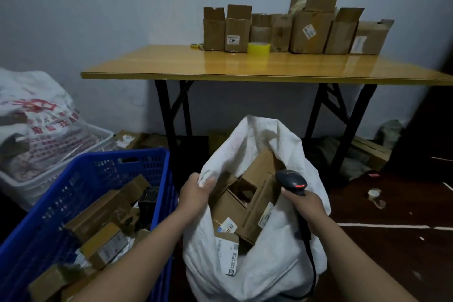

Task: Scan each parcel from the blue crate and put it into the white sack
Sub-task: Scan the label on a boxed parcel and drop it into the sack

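We log the blue crate (85, 157) at lower left, perforated walls, brown parcels (98, 216) jumbled and tilted inside. Just right of it the white sack (269, 265) stands open, left rim gripped by the left hand (196, 191), labelled cartons (255, 194) piled inside. The right hand (306, 203) holds the black scanner (293, 181) over them, red light on.

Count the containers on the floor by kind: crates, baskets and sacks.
Blue crate: 1
White basket: 1
Sacks: 2, the open white sack gripped by the left hand, and a printed sack lying in the basket
Total: 4
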